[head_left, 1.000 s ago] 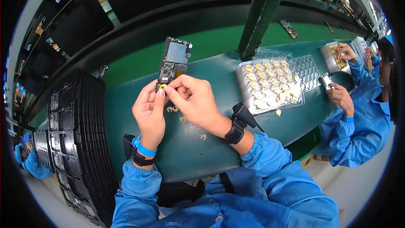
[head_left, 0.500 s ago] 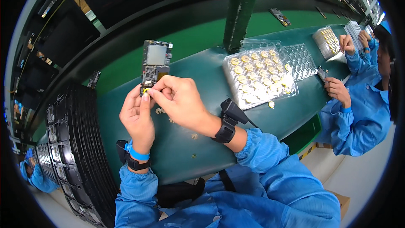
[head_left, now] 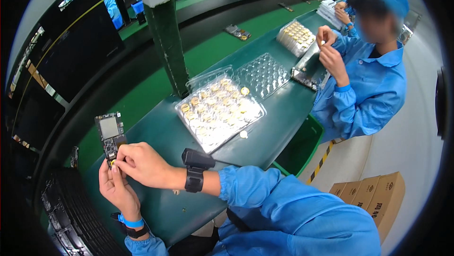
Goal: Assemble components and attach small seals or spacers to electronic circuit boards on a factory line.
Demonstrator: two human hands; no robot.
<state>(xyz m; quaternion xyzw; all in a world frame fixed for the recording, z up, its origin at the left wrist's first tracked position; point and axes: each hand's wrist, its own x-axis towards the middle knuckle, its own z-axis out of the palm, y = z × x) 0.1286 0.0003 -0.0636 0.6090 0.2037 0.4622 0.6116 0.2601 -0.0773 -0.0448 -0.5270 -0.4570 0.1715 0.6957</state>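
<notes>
My left hand point(head_left: 117, 192) grips the lower end of a dark circuit board point(head_left: 109, 128), which stands upright with a pale square shield on its face. At that same end, my right hand point(head_left: 144, 165) has thumb and forefinger pinched on a small round yellow piece point(head_left: 113, 163), resembling the coin cells nearby; the fingers cover most of it. To the right, a clear blister tray point(head_left: 206, 148) holds many yellow-and-silver coin cells. One loose coin cell point(head_left: 243, 134) lies beside it, and another point(head_left: 244, 91) sits near its far corner.
A clear blister sheet point(head_left: 265, 74) lies behind the full tray. Stacked black trays point(head_left: 71, 208) stand at lower left. A green post point(head_left: 165, 48) rises at the table's far edge. A co-worker point(head_left: 364, 85) sits at right, near a green bin point(head_left: 302, 149). Another circuit board point(head_left: 237, 32) rests beyond.
The view has swung to the right, so my hands and the board now appear lower left. My grip looks the same. The co-worker's two hands have come together.
</notes>
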